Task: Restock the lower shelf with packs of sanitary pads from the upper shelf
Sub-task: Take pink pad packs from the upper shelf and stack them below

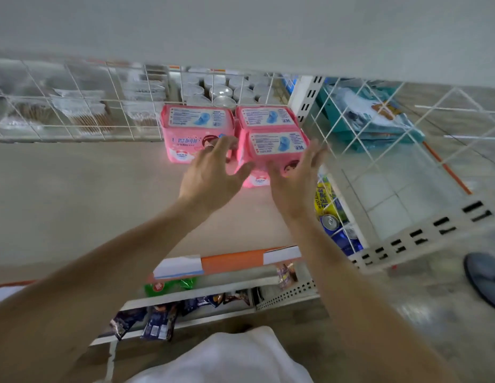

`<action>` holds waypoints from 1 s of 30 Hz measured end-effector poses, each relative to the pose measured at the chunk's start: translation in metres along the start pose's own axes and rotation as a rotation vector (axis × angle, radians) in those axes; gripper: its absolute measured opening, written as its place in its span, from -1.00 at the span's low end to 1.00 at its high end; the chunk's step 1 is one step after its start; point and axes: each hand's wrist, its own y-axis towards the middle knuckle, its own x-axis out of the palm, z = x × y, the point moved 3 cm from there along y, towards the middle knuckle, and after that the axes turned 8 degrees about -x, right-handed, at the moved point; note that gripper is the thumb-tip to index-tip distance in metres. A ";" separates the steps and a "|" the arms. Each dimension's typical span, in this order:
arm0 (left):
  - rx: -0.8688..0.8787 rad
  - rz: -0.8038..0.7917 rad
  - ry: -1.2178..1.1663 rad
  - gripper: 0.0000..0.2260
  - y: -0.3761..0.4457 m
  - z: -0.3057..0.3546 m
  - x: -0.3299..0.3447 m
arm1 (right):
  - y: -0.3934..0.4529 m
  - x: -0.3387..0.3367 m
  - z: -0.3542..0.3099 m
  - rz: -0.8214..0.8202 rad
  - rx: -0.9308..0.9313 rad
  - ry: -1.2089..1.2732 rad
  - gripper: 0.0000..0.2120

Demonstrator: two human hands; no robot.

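Note:
Three pink packs of sanitary pads stand at the back right of a beige shelf point(75, 194): one on the left point(195, 128), one behind on the right point(265, 117), and a front right pack point(276, 145). My left hand point(213, 175) hovers with spread fingers just in front of the gap between the packs, its fingertips overlapping the left pack. My right hand point(296, 178) is open beside the front right pack's right end, touching or nearly touching it. Neither hand clasps a pack.
A white wire grid point(75, 117) backs the shelf, with cotton swabs and round tins behind it. A wire side panel point(365, 128) closes the right end. An orange price strip point(229, 262) marks the shelf's front edge. Snack packets point(158, 324) and cans point(330, 222) sit lower down.

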 end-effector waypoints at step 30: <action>0.163 0.224 0.034 -0.49 -0.194 -0.008 -0.137 | -0.168 -0.064 -0.126 -0.378 -0.335 -0.229 -0.36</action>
